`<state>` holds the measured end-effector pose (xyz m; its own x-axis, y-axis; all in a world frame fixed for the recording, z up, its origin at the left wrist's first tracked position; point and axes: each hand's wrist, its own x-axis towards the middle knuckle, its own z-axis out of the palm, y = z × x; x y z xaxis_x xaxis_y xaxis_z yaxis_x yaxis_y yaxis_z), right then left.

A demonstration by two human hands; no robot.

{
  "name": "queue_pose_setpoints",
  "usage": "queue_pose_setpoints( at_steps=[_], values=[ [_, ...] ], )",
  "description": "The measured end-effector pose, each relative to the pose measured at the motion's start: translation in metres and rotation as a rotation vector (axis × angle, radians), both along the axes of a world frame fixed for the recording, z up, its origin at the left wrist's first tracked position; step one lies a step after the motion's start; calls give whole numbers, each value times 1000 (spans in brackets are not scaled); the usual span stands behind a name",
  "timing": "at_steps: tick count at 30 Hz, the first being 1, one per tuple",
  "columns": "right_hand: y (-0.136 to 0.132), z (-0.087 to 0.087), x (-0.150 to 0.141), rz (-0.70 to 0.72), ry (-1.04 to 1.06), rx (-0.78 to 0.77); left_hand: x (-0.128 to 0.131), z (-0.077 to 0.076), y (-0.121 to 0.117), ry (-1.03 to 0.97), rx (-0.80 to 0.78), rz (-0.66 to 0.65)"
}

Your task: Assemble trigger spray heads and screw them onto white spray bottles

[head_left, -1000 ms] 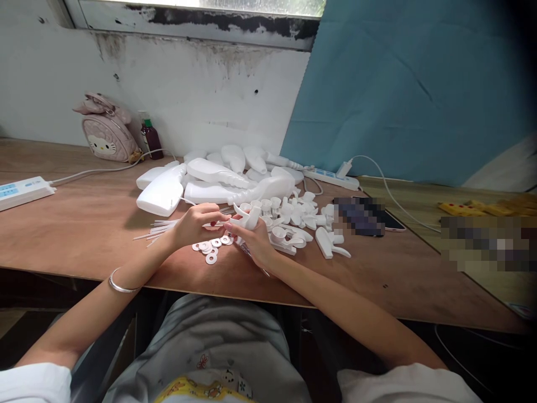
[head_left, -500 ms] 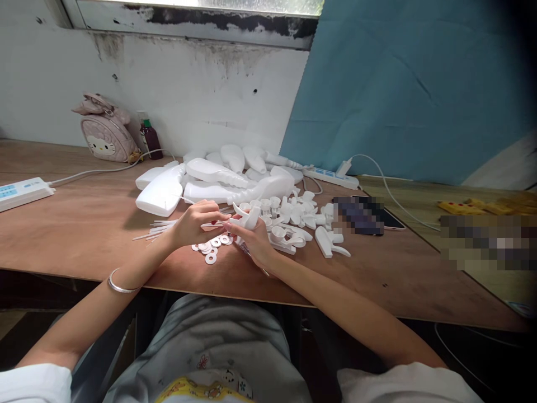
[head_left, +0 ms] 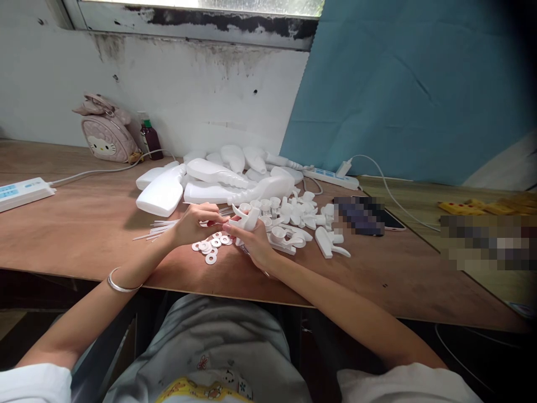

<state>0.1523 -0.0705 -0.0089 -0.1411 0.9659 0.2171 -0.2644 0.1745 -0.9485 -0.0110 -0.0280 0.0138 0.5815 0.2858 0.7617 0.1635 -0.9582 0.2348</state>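
My right hand (head_left: 253, 243) is closed round a white spray trigger head (head_left: 246, 216), held upright just above the wooden table (head_left: 75, 229). My left hand (head_left: 193, 222) pinches at the trigger head's left side, fingertips together; what they hold is too small to make out. Below my hands lie several white washers (head_left: 211, 246). Thin white tubes (head_left: 156, 228) lie left of my left hand. A heap of white trigger heads (head_left: 293, 221) sits to the right, and white plastic bottles (head_left: 201, 182) lie behind.
A pink bag (head_left: 106, 136) and a small dark bottle (head_left: 150, 139) stand by the wall at the left. Power strips (head_left: 23, 191) (head_left: 331, 179) with cables lie on either side. A blurred phone (head_left: 363, 217) lies right of the parts. A blue sheet (head_left: 403, 84) hangs behind.
Both hands stay nearly in place at the trigger head; my left hand's fingers have shifted slightly at its side.
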Motion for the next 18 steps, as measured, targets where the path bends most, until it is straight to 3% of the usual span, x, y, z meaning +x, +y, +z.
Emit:
queue_pose_setpoints(
  at_steps=[18],
  values=[
    [-1, 0, 0, -46, -46, 24, -1, 2, -3, 28, -44, -79]
  ],
)
